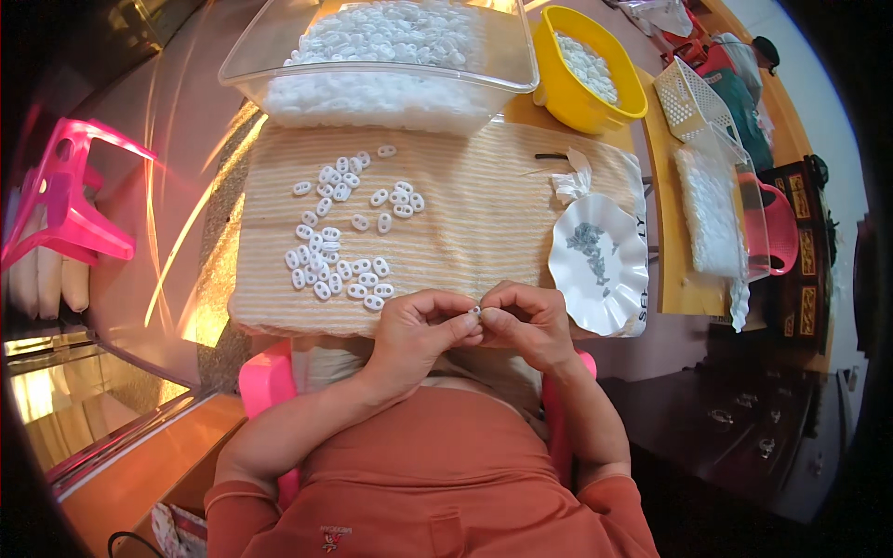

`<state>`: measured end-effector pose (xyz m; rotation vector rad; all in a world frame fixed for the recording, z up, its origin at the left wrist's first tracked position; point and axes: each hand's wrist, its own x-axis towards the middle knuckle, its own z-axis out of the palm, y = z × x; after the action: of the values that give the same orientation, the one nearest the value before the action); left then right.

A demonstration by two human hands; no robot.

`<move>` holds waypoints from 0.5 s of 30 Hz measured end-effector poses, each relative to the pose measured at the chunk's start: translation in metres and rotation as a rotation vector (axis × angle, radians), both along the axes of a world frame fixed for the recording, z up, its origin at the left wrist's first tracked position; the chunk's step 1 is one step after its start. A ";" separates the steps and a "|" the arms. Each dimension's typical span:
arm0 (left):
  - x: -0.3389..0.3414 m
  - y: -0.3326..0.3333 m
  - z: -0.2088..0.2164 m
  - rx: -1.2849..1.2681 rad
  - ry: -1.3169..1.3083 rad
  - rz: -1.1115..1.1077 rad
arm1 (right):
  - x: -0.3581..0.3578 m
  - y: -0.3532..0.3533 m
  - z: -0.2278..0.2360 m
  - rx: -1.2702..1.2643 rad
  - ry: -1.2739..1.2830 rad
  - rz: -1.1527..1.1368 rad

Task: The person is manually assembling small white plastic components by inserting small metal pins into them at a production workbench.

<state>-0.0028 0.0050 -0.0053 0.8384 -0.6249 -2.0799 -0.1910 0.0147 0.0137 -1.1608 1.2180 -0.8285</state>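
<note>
While your hands pinch one white bead (475, 311) between closed fingertips, you are mid-assembly; next, careful fingertip alignment matters.

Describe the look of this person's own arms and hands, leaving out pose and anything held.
Both the left hand and right hand are bare: no gloves, and no rings or watch that show. The forearms are uncovered up to short orange sleeves of an orange top, which end in a hemmed cuff near the elbows.
</note>
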 end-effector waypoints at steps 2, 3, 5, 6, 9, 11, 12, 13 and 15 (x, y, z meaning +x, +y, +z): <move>0.000 0.000 0.000 -0.010 -0.003 0.006 | 0.000 0.000 0.000 0.020 -0.006 0.002; 0.000 0.001 -0.001 -0.028 -0.016 0.005 | 0.000 0.000 0.000 0.041 -0.010 -0.003; 0.000 0.002 -0.002 -0.049 -0.030 0.007 | 0.001 0.000 -0.001 0.060 -0.015 -0.006; -0.001 0.003 -0.003 -0.062 -0.036 0.025 | 0.002 0.000 -0.002 0.079 -0.048 -0.016; -0.001 0.004 -0.006 -0.092 -0.045 0.039 | 0.003 -0.001 -0.004 0.107 -0.111 -0.021; 0.000 0.003 -0.006 -0.111 -0.049 0.036 | 0.003 -0.002 -0.003 0.113 -0.141 -0.015; 0.000 0.002 -0.006 -0.107 -0.048 0.032 | 0.004 -0.002 -0.003 0.105 -0.144 -0.015; 0.000 0.002 -0.005 -0.103 -0.047 0.028 | 0.005 -0.003 -0.002 0.096 -0.147 -0.014; 0.000 0.001 -0.002 -0.091 -0.022 0.025 | 0.003 -0.003 -0.003 0.094 -0.147 -0.025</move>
<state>-0.0027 0.0058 -0.0074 0.8141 -0.7118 -2.0072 -0.1878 0.0120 0.0105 -0.9928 1.1399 -0.8515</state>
